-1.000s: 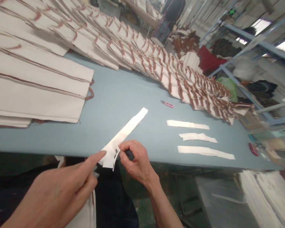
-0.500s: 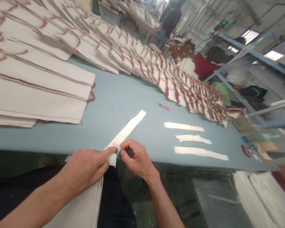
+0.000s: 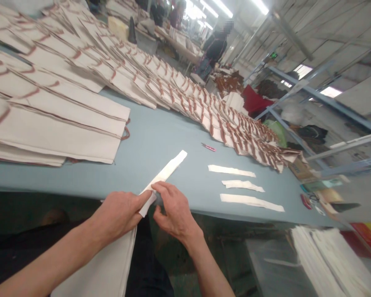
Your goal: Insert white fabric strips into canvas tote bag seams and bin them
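Note:
My left hand (image 3: 119,212) is closed, pinching a long white cloth strip (image 3: 170,167) at the table's front edge. The strip's far part lies flat and slants away to the right; its short near end sticks out below my left thumb and fingers. Under that hand a cream fabric piece (image 3: 102,268) hangs down over my lap, its upper end covered. My right hand (image 3: 174,210) is beside the strip, fingertips touching it close to my left fingers. Its thumb stands apart below, with a gap between thumb and fingers.
Three white strips (image 3: 250,201) lie on the blue-grey table (image 3: 167,128) at right, near pink thread snips (image 3: 208,147). Overlapping cream pieces with brown loops (image 3: 200,107) run along the back; more cream pieces (image 3: 64,132) lie left. A person (image 3: 214,45) stands beyond.
My right thumb has come away from the fingertips, and those fingers have moved onto the strip beside my left hand. The strip's near end has shifted slightly left. The view has tilted up.

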A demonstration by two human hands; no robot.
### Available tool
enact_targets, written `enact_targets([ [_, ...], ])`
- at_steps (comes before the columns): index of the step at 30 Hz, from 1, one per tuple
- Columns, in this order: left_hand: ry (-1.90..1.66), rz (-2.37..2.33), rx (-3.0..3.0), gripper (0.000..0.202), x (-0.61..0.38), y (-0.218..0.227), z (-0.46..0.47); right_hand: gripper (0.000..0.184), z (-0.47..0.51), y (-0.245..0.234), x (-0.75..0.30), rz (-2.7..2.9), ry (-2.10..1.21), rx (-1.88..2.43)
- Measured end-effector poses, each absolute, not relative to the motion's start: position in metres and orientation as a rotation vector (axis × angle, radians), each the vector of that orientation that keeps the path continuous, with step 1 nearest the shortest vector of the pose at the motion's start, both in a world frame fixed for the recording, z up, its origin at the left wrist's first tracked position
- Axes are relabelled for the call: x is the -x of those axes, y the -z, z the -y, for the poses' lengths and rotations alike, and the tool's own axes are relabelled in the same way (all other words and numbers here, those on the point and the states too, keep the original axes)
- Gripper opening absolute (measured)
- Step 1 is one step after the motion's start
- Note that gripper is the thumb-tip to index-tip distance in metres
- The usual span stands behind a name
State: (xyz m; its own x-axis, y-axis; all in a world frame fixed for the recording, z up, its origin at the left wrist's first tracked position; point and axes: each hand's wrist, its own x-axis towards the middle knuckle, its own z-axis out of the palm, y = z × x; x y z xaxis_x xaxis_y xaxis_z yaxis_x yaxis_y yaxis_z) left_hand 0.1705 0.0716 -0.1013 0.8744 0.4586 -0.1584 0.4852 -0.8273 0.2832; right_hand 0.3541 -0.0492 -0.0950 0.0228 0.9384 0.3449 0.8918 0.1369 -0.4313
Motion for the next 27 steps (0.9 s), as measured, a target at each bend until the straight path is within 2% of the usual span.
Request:
enact_targets([
  [2, 0.129, -0.702, -2.741, 0.058, -0.17, 0.099, -0.071, 0.078, 0.047, 0.095, -0.358, 1.946, -0.106, 1.752],
  [4, 0.139, -0.698, -2.749, 0.062, -0.17, 0.097, -0.071, 0.076, 0.044, 0.096, -0.362, 1.984, -0.098, 1.737],
  [12, 0.188, -0.708, -2.747, 0.062, -0.172, 0.091, -0.071, 0.032, 0.029, 0.109, -0.37, 1.907, -0.151, 1.737],
  [21, 0.248, -0.706, -2.714, 0.059, -0.173, 0.077, -0.072, 0.005, 0.042, 0.117, -0.379, 1.395, -0.464, 1.693],
  [22, 0.251, -0.709, -2.714, 0.059, -0.172, 0.077, -0.072, 0.004, 0.041, 0.118, -0.382, 1.316, -0.516, 1.671],
  [27, 0.233, -0.733, -2.715, 0.058, -0.172, 0.084, -0.072, 0.02, 0.028, 0.115, -0.405, 0.948, -0.695, 1.494],
])
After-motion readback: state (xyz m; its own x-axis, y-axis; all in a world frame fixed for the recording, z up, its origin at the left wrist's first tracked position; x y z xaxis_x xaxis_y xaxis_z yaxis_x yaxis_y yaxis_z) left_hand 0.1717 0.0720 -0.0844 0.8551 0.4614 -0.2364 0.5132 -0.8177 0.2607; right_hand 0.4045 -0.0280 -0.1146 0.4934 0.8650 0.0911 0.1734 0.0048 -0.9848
